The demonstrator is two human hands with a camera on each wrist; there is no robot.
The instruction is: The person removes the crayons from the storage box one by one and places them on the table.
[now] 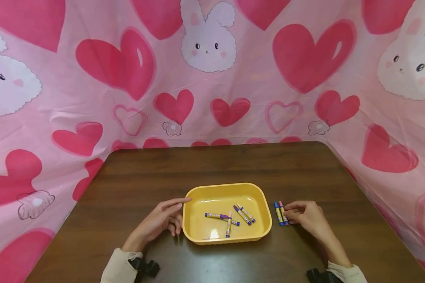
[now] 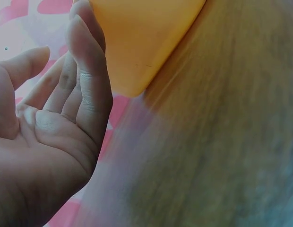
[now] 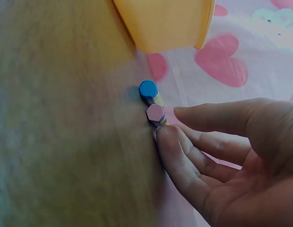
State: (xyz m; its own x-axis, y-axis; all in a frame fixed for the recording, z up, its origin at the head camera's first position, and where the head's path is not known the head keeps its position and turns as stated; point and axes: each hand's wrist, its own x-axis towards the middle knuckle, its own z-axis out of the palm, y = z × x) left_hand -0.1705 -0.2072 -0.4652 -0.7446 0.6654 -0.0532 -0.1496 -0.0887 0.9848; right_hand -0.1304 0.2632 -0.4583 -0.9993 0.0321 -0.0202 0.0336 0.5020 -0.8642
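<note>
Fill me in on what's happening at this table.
A person sits at a dark wooden table with a yellow tray between their hands. Several crayons lie loose in the tray. The right hand touches a pink crayon that lies on the table beside a blue crayon, just right of the tray; its fingers are not closed round either. The left hand rests open by the tray's left rim, one fingertip at the edge, holding nothing.
</note>
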